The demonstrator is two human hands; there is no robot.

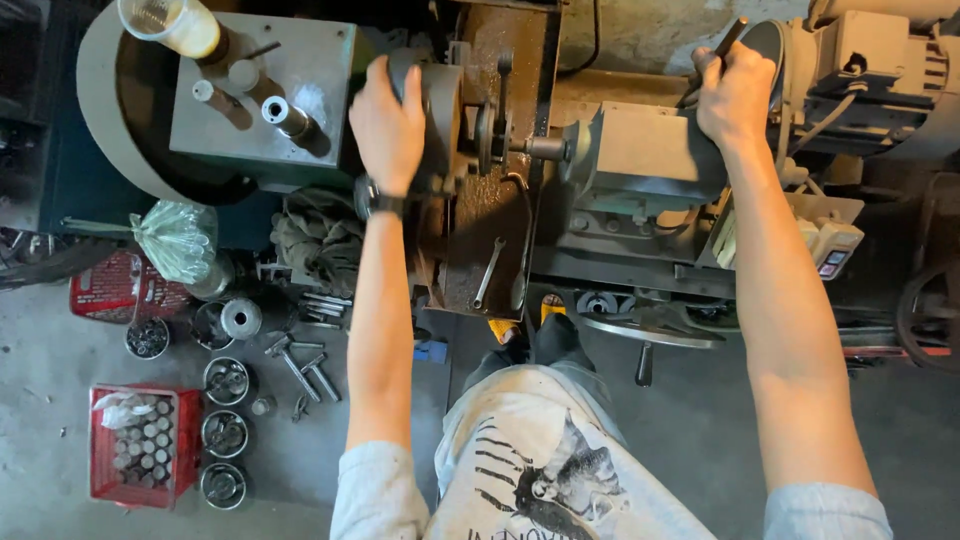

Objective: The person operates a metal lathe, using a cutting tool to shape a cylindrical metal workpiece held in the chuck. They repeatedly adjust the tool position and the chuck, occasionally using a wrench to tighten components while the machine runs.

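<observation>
Lathe chuck [432, 105] under our left hand [388, 125], palm wrapped over rim at headstock end. Heavy steel, rigid, likely oily, so we grip rim. Right hand [735, 92] clenched on dark lever handle [722, 48] by tailstock [645, 150].

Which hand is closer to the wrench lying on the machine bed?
Left. The left hand rests on the chuck, just up-left of the wrench; the right hand grips a lever far to its right.

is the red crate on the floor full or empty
Partly full. The red crate holds rows of small metal cylinders standing on end, with a crumpled white bag at its top end; the lower part shows bare bottom.
</observation>
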